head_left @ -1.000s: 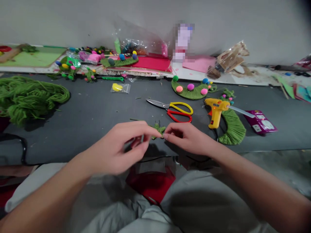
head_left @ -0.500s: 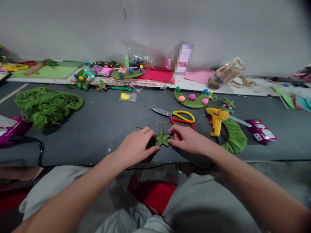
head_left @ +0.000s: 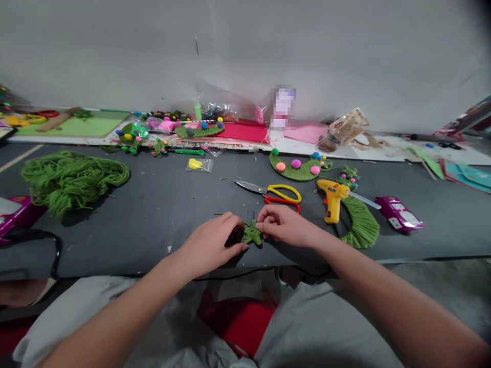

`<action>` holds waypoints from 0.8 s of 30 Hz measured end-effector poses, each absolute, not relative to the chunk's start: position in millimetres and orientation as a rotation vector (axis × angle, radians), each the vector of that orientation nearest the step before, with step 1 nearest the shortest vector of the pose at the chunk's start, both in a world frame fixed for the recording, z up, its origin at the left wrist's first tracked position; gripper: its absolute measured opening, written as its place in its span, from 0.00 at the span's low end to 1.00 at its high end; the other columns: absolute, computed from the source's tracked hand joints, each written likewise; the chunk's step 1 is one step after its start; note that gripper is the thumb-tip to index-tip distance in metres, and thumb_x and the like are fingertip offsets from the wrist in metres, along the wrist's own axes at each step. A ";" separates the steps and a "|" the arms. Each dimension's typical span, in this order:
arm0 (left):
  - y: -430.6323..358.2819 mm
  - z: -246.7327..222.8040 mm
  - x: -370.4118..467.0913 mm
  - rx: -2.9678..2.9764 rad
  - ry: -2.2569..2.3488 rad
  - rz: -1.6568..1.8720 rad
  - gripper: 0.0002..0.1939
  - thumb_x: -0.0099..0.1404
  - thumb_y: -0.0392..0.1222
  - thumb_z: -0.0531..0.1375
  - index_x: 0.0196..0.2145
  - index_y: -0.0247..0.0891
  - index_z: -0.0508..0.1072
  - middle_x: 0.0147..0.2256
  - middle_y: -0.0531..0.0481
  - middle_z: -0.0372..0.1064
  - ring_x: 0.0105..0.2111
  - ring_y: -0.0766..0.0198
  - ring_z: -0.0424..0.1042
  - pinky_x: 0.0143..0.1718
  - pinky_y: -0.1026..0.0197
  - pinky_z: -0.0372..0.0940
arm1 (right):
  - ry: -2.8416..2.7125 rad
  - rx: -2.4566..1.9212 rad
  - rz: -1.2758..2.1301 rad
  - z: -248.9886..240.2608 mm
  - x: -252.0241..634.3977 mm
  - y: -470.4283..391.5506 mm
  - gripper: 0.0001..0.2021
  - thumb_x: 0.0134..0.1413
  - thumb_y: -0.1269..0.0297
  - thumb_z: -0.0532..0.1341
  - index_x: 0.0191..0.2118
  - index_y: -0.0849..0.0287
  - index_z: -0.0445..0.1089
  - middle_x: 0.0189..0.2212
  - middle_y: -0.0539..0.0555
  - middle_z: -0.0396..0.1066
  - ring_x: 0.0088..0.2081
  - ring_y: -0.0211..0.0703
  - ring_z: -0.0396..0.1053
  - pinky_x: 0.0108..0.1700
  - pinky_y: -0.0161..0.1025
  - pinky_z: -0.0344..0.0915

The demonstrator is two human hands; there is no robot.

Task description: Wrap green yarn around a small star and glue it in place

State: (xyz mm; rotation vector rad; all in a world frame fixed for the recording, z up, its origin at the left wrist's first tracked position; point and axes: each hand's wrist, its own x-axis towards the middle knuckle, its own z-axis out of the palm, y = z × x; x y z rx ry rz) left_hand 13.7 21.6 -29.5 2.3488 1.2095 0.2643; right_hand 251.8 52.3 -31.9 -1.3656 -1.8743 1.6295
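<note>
A small star wrapped in green yarn (head_left: 252, 234) is at the front of the dark table, between my hands. My left hand (head_left: 213, 243) curls round its left side, thumb and fingers at the star's edge. From the other side, my right hand (head_left: 286, 226) pinches the upper right part of the star between thumb and forefinger, its other fingers folded in. Just beyond my right hand lie scissors (head_left: 284, 193) with one yellow and one red handle. To the right, a yellow glue gun (head_left: 333, 200) with a clear glue stick rests by a green yarn-wrapped crescent (head_left: 363, 225).
A heap of green yarn (head_left: 72, 179) lies on the left. Farther back are a crescent with pom-poms (head_left: 295, 171) and a small bag with a yellow piece (head_left: 198, 164). A purple power strip (head_left: 399, 213) sits at right. Felt sheets (head_left: 245, 132) line the wall.
The camera view has tilted up, so everything sits lower in the picture. My right hand has shifted its pinch to the star's upper right, and the star has turned slightly.
</note>
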 end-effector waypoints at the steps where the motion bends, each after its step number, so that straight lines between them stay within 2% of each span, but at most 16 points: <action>1: 20.7 -26.9 12.3 2.346 1.197 0.287 0.09 0.70 0.44 0.58 0.47 0.41 0.68 0.45 0.47 0.70 0.43 0.55 0.72 0.42 0.56 0.65 | -1.858 -1.357 1.635 -30.2 251.7 53.0 0.11 0.59 0.55 0.62 0.37 0.58 0.64 0.24 0.47 0.70 0.22 0.34 0.61 0.25 0.33 0.57; 4: 17.9 -18.6 7.0 2.358 1.148 0.371 0.08 0.69 0.34 0.52 0.41 0.41 0.69 0.41 0.48 0.70 0.40 0.58 0.70 0.41 0.58 0.63 | -1.814 -1.338 1.616 -23.4 254.4 55.4 0.13 0.58 0.55 0.63 0.37 0.60 0.66 0.24 0.48 0.70 0.24 0.33 0.62 0.25 0.32 0.56; 8: 15.2 -13.9 2.1 2.355 1.124 0.370 0.07 0.65 0.32 0.52 0.31 0.40 0.66 0.32 0.52 0.67 0.32 0.62 0.65 0.35 0.60 0.58 | -1.781 -1.313 1.582 -18.2 262.2 59.2 0.15 0.58 0.52 0.64 0.37 0.61 0.68 0.24 0.48 0.70 0.24 0.33 0.62 0.25 0.32 0.54; 15: 12.4 -14.5 3.1 2.285 1.093 0.415 0.06 0.61 0.32 0.53 0.28 0.40 0.62 0.25 0.55 0.60 0.25 0.65 0.57 0.29 0.62 0.52 | -1.669 -1.298 1.554 -19.1 270.6 63.4 0.19 0.57 0.46 0.65 0.40 0.60 0.68 0.25 0.47 0.68 0.24 0.33 0.61 0.26 0.33 0.57; 18: 12.6 -11.7 3.6 2.275 1.078 0.436 0.07 0.59 0.31 0.53 0.26 0.40 0.59 0.24 0.56 0.57 0.25 0.66 0.55 0.28 0.62 0.50 | -1.652 -1.279 1.579 -17.1 269.8 62.9 0.20 0.56 0.46 0.66 0.40 0.60 0.69 0.25 0.47 0.69 0.24 0.33 0.61 0.26 0.33 0.57; 24: 13.1 -8.8 5.5 2.211 1.087 0.449 0.09 0.60 0.32 0.53 0.26 0.41 0.56 0.23 0.57 0.55 0.24 0.66 0.53 0.27 0.62 0.50 | -1.804 -1.288 1.508 -18.0 265.7 60.4 0.17 0.61 0.49 0.62 0.39 0.60 0.69 0.25 0.48 0.70 0.24 0.33 0.62 0.27 0.33 0.58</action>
